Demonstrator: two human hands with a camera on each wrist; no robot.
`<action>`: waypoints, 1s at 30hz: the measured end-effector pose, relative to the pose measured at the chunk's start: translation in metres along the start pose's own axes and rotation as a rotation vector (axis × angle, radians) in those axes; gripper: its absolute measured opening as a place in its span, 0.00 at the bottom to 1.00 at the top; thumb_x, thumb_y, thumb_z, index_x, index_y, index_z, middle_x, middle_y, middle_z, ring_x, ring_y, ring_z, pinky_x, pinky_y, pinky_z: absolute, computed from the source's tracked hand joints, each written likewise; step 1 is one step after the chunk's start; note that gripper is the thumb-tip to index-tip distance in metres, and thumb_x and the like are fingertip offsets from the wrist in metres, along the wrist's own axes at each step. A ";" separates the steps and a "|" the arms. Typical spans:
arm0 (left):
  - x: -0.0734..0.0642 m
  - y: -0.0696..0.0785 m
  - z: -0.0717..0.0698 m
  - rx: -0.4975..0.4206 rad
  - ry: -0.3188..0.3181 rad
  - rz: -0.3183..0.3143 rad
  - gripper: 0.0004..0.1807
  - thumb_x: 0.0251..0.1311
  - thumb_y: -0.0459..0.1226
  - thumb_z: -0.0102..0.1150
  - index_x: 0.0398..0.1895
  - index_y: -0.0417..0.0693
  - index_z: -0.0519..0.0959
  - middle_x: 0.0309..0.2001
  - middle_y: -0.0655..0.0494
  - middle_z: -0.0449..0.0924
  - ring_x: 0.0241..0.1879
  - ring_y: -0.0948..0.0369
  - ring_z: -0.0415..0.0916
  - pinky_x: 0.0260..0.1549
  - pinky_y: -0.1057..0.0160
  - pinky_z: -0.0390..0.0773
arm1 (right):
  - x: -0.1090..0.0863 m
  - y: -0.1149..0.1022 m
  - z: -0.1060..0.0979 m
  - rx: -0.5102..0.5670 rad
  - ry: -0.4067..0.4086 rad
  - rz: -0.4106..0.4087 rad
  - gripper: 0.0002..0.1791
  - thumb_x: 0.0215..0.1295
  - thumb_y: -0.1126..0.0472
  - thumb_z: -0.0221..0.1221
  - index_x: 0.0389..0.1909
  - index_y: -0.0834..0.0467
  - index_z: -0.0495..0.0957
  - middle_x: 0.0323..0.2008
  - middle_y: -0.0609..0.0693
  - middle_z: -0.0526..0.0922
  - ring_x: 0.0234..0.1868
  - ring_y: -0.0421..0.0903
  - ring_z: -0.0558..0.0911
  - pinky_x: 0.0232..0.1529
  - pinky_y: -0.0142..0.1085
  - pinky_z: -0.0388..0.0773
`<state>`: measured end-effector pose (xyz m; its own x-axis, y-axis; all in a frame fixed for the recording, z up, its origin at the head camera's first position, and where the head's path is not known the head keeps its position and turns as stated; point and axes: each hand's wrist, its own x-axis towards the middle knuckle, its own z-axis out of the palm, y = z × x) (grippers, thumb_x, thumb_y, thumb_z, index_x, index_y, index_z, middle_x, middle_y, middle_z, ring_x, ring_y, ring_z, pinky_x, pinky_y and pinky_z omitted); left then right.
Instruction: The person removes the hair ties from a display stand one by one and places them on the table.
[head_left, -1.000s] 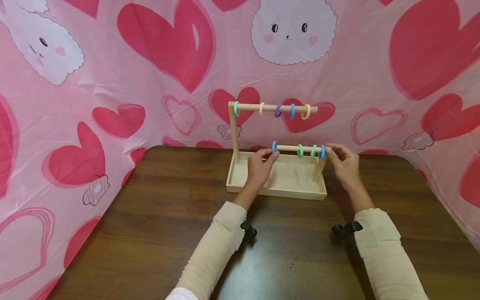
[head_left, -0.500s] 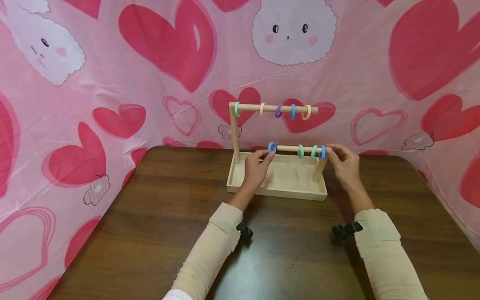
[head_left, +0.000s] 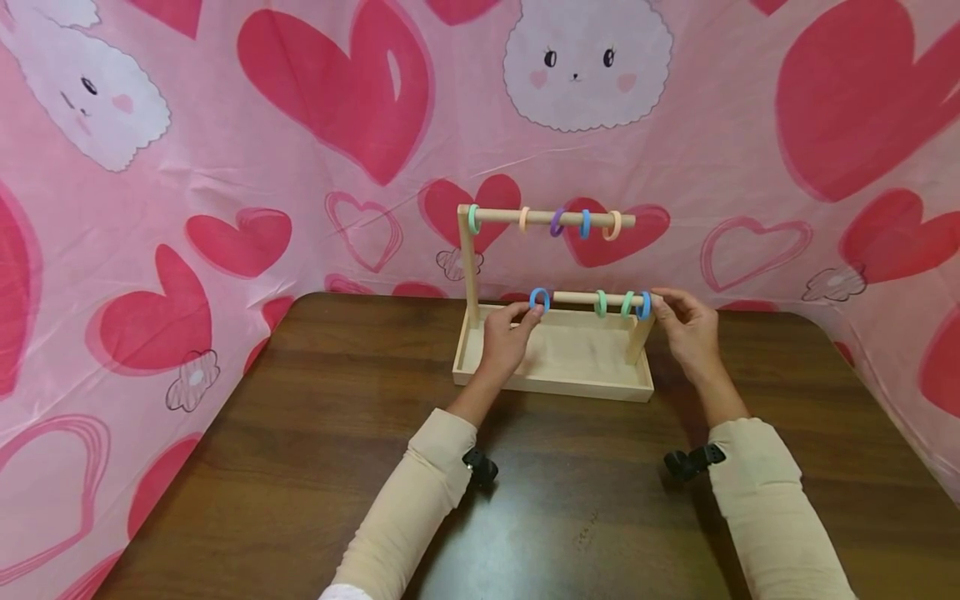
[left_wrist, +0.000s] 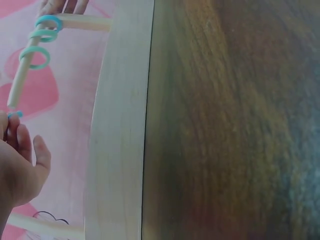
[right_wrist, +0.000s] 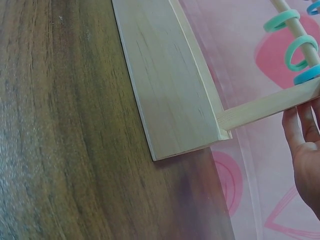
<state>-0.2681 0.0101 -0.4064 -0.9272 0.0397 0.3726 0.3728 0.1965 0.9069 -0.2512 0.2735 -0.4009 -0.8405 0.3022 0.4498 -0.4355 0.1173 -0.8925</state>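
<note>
My left hand pinches a blue ring between thumb and fingertips, just off the free left end of the lower rod. In the left wrist view that ring is mostly hidden by the fingers. At the other end of the rod, my right hand holds the top of the short post of the wooden stand. A second blue ring hangs on the lower rod next to this post, with two green rings beside it.
The stand's upper rod carries a green ring, a purple ring, a blue ring and two peach rings. A tall post bears it. The shallow tray base rests on the brown table, before a pink heart-print cloth.
My left hand has drawn the blue ring leftward off the lower rod's free end, and the ring has turned to face the camera more. My right hand stays at the post.
</note>
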 end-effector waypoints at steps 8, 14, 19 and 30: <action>-0.002 0.001 -0.004 0.029 -0.013 0.000 0.13 0.69 0.36 0.62 0.42 0.32 0.86 0.37 0.37 0.88 0.42 0.47 0.86 0.35 0.72 0.77 | 0.001 -0.001 0.001 -0.029 -0.013 -0.001 0.09 0.68 0.73 0.59 0.45 0.69 0.84 0.30 0.29 0.87 0.32 0.27 0.81 0.35 0.17 0.77; -0.003 0.002 -0.006 0.025 -0.006 -0.007 0.12 0.68 0.36 0.63 0.40 0.32 0.86 0.36 0.36 0.88 0.39 0.51 0.85 0.36 0.72 0.76 | 0.002 -0.001 0.001 -0.033 -0.017 0.010 0.14 0.69 0.73 0.59 0.50 0.80 0.77 0.30 0.29 0.86 0.31 0.26 0.79 0.34 0.17 0.76; -0.005 0.001 -0.008 0.006 -0.013 -0.022 0.12 0.69 0.35 0.62 0.36 0.30 0.86 0.34 0.34 0.87 0.32 0.67 0.77 0.35 0.73 0.73 | 0.002 0.001 0.001 -0.024 -0.013 0.009 0.09 0.68 0.74 0.59 0.45 0.69 0.84 0.30 0.29 0.86 0.31 0.27 0.80 0.34 0.17 0.77; -0.013 0.004 -0.010 -0.066 -0.072 -0.079 0.12 0.70 0.33 0.59 0.40 0.27 0.85 0.35 0.30 0.85 0.28 0.73 0.71 0.31 0.76 0.74 | 0.001 0.002 -0.001 -0.024 -0.013 0.008 0.13 0.69 0.73 0.59 0.42 0.54 0.87 0.30 0.29 0.87 0.32 0.27 0.80 0.35 0.17 0.77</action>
<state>-0.2537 0.0011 -0.4056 -0.9532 0.0977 0.2862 0.2977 0.1373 0.9447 -0.2522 0.2752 -0.4021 -0.8481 0.2914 0.4425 -0.4205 0.1377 -0.8968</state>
